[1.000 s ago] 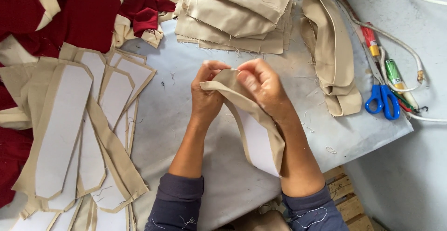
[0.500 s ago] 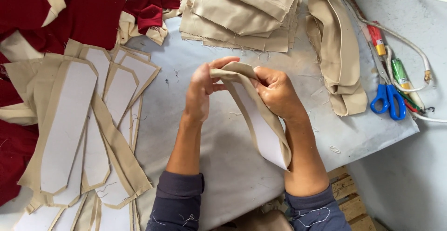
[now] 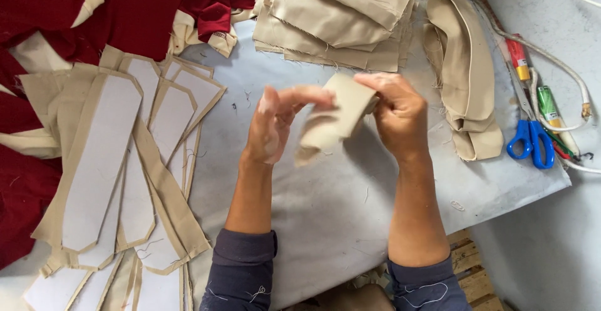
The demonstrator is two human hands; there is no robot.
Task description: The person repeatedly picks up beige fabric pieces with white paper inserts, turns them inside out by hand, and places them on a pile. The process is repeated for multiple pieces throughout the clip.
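A beige fabric strip hangs folded above the grey table. My right hand pinches its upper end between thumb and fingers. My left hand is just left of the strip, blurred, fingers spread, fingertips reaching its top edge. Whether the left hand grips the cloth is unclear.
Beige strips backed with white lining fan out at the left. Dark red fabric lies at the upper left. A pile of beige pieces sits at the back, folded strips at the right, beside blue scissors, marker pens and a white cable.
The long strip, earlier hanging down with its white lining showing, has been turned and gathered into a short fold. My left hand has opened and moved slightly left.
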